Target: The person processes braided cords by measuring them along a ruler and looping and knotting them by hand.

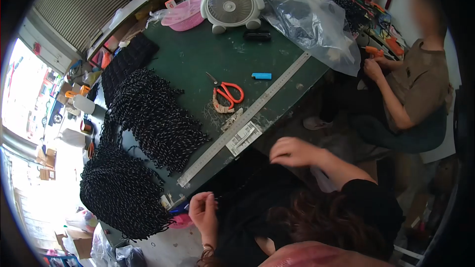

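Observation:
My left hand (pixel 204 213) is raised beside the table's near edge, its fingers curled in a pinch. A thin dark cord seems to run from its fingertips across black clothing, where it is hard to see. Further right, my right hand (pixel 293 152) is closed with fingers bent, past the table edge; what it holds is hidden. Nearest my left hand lies a big heap of black cords with white flecks (pixel 123 195). A second bundle of such cords (pixel 153 118) lies behind it. A long metal ruler (pixel 247 118) runs along the edge, by orange-handled scissors (pixel 227 95).
A blue lighter (pixel 261 76) and a black case (pixel 257 35) lie on the green table (pixel 188 59). At the back stand a white fan (pixel 229 7) and a pink basket (pixel 183 16). Plastic bags (pixel 316 20) cover the far corner. A seated co-worker (pixel 420 79) handles an orange tool (pixel 374 51).

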{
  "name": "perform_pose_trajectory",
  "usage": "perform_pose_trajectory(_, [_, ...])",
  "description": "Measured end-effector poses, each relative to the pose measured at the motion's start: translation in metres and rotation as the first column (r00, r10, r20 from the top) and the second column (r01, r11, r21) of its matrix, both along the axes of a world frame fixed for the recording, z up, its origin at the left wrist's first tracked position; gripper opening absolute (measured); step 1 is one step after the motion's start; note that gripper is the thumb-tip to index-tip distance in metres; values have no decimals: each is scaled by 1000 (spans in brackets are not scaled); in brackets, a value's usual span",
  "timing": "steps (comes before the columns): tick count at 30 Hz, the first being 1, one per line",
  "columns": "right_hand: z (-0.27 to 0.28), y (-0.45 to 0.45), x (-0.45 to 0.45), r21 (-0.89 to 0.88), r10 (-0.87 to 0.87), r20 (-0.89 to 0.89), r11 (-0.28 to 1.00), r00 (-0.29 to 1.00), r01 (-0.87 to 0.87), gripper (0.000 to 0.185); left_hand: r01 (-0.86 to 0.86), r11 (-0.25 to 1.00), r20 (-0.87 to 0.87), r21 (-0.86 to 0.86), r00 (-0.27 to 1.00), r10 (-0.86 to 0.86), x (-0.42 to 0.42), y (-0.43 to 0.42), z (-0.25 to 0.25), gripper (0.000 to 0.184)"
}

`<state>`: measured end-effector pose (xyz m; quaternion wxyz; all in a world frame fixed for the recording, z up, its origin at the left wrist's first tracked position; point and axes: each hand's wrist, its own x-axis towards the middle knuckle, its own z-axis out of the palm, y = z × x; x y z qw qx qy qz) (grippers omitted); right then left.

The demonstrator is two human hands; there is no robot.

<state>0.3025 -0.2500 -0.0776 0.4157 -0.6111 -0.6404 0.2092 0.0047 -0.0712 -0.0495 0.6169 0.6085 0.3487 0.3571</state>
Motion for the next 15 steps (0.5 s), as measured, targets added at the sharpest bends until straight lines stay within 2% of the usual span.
perform_pose_trajectory(2, [20, 33, -35, 203, 161, -70, 969, 985, -144, 20, 130, 990, -51, 58, 991, -127, 7, -13, -2, 7])
perform_pose_trajectory(3, [27, 46, -52, 217, 222, -121, 957, 967, -193, 23, 195, 977, -79, 86, 979, -188, 10, -17, -3, 8])
perform_pose_trajectory(6, [24, 77, -96, 218, 413, -296, 907, 861, -360, 27, 138, 980, -69, 140, 989, -130, 8, -22, 0, 9])
perform_pose_trajectory(7, [21, 83, -102, 220, 421, -301, 904, 856, -368, 27, 110, 980, -61, 168, 993, -101, 6, -23, 1, 9])
perform_pose_trajectory(10, [18, 95, -111, 21, 410, -461, 892, 787, -452, 25, 46, 988, -33, 149, 999, -41, 2, -24, 4, 8])
perform_pose_trajectory(11, [17, 95, -111, 18, 415, -465, 888, 782, -460, 25, 16, 991, -17, 133, 1000, -14, 1, -24, 4, 8])
perform_pose_trajectory(14, [17, 98, -106, 120, 301, -316, 953, 900, -277, 20, 11, 997, -34, 80, 999, -9, 1, -23, 1, 9])
perform_pose_trajectory(15, [18, 99, -104, 113, 298, -319, 955, 900, -276, 20, 24, 998, -38, 57, 999, -22, 4, -19, 1, 9])
